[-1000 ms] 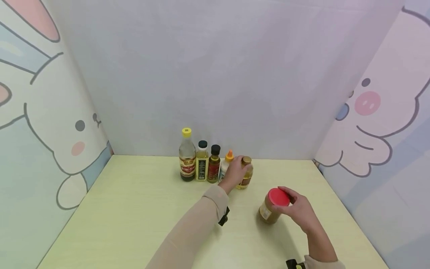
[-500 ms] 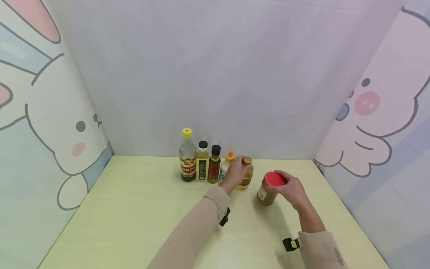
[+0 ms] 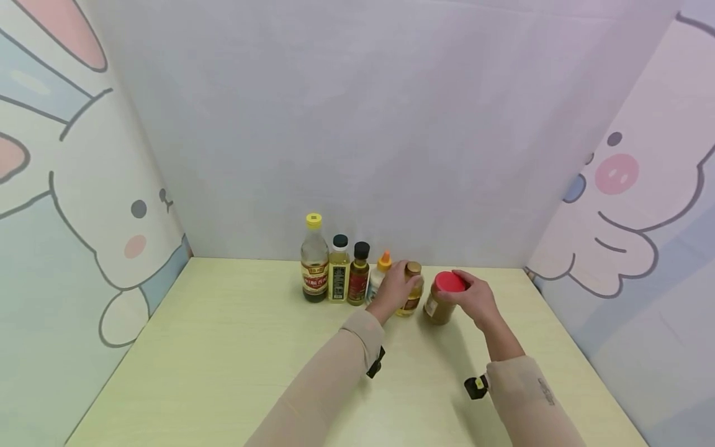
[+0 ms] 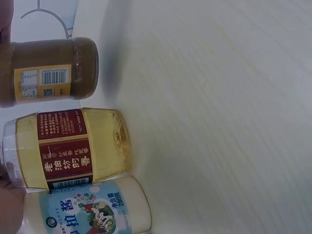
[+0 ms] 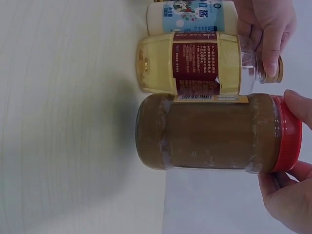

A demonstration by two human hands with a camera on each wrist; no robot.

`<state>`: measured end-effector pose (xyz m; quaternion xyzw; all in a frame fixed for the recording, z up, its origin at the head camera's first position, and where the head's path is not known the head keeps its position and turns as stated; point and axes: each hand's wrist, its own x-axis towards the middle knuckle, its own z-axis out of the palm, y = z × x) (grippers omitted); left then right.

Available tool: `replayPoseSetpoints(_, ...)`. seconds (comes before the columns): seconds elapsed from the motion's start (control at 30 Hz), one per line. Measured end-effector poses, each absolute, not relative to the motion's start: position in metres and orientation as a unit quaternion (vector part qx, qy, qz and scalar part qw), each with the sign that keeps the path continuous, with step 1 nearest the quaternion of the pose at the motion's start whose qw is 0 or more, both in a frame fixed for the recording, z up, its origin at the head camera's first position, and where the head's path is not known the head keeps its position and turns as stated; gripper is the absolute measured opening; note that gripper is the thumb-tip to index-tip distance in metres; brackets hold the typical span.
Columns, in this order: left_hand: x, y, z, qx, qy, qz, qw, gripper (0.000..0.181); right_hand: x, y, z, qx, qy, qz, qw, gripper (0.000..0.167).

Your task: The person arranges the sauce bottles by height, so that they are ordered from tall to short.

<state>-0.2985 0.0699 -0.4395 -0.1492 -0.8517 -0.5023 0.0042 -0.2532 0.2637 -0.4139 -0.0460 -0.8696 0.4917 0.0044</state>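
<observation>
My right hand [image 3: 475, 301] grips the red lid [image 5: 290, 134] of a jar of brown spread [image 3: 438, 307], thumb and fingers on opposite sides. Immediately left of the jar stands a bottle of yellow cooking oil [image 4: 102, 146] with a brown cap. My left hand [image 3: 393, 288] holds that oil bottle at its neck, its thumb showing in the right wrist view. Pressed close on the oil's other side is a white salad dressing bottle [image 4: 129, 207] with an orange tip, partly hidden by the left hand. Whether the jar's base touches the table cannot be told.
Left of the dressing, a red-labelled dark bottle [image 3: 358, 279], a yellow oil bottle with a dark cap [image 3: 338, 276] and a tall yellow-capped bottle [image 3: 314, 267] continue the row. Behind them rises a pale wall [image 3: 357, 124]. They stand on a light wooden table [image 3: 234, 347].
My right hand has carried the jar back and leftward, from the right front to close beside the oil bottle. My left hand has stayed on the oil bottle.
</observation>
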Motion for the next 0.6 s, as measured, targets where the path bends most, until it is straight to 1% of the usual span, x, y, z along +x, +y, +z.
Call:
replayPoseSetpoints(0.33,-0.298,0.070,-0.440,-0.149,-0.858,-0.491,0.007,0.044,-0.270,0.257,-0.420,-0.064,-0.868,0.492,0.008,0.079)
replayPoseSetpoints(0.6,-0.299,0.070,-0.439,-0.154,-0.864,-0.479,0.013,0.044,-0.277,0.256,-0.424,-0.068,-0.866,0.496,0.010,0.078)
